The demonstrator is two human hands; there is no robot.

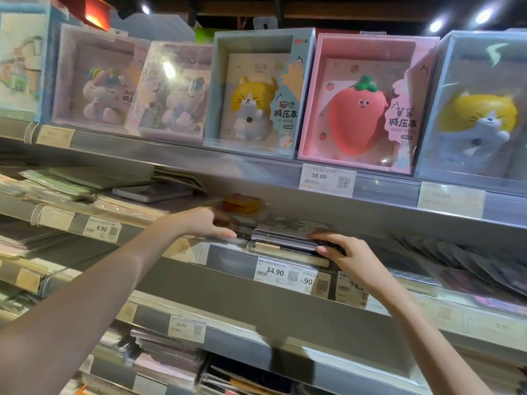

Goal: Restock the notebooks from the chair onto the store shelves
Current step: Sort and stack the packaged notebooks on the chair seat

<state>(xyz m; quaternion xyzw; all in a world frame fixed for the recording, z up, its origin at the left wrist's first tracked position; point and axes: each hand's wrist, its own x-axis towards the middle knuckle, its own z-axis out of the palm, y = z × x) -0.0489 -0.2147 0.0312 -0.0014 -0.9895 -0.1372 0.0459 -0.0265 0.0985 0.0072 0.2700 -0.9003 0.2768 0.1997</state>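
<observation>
Head view: both hands at centre shelf [233, 269].
Right hand [346, 253]: fingers clamped on notebooks [285, 236].
Left hand [208, 223]: fingers straight, steadying.
Risk: stack may slide off shelf lip.

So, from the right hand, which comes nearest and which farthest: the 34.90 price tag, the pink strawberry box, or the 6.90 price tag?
Measured from the right hand, which holds the notebook stack:
1. 34.90 price tag, just below and left of it.
2. Pink strawberry box, on the shelf above.
3. 6.90 price tag, far left, past the left hand.
</observation>
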